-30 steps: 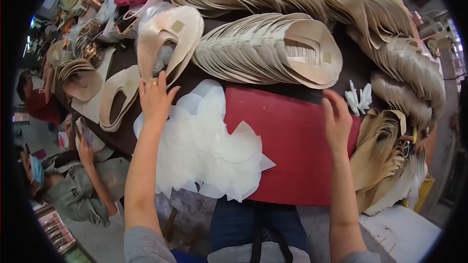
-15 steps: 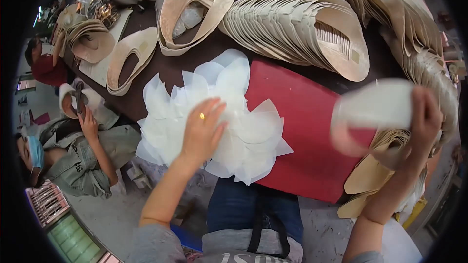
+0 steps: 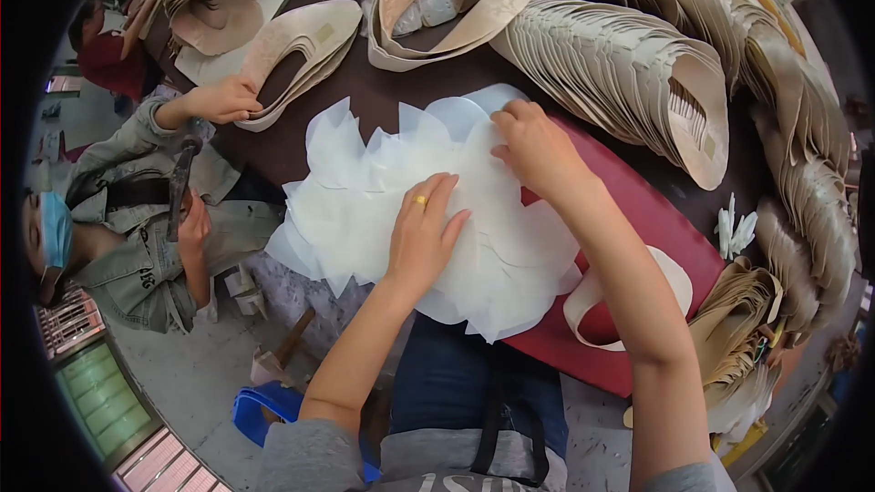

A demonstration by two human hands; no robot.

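see white sheets (image 3: 360,205) at frame centre, under left hand (image 3: 420,232) with loosely extended fingers and right hand (image 3: 536,149) with curled fingers; cannot tell whether pinching. best press lightly, separate singly.

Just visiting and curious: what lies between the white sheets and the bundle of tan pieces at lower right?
The head view shows the red board there, with a cream cut-out piece lying on it, partly hidden by the right arm.
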